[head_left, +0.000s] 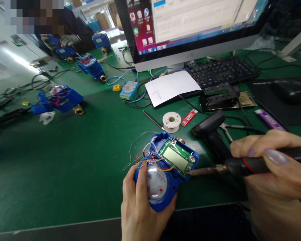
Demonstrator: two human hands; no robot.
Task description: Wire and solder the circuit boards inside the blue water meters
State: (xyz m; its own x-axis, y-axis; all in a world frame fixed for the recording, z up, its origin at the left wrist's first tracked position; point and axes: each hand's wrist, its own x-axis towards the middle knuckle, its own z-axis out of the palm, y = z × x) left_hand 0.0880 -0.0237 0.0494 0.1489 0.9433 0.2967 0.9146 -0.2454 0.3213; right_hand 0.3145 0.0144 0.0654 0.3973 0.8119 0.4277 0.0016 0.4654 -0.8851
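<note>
A blue water meter [165, 167] lies opened on the green table near its front edge, with a round dial, a green circuit board with an LCD [177, 158] and loose coloured wires. My left hand [140, 204] grips the meter's dial end from below, fingers curled round it. My right hand [273, 174] is closed on a black soldering iron [240, 166]; its metal tip [192, 172] touches the right edge of the circuit board.
A solder spool [172, 121], a barcode scanner [210, 129], a paper sheet [172, 87], a keyboard [223, 72], a mouse [289, 90] and a monitor [190, 26] sit behind. Several more blue meters [62, 98] and cables lie at the left. Another person [65, 30] works at the far left.
</note>
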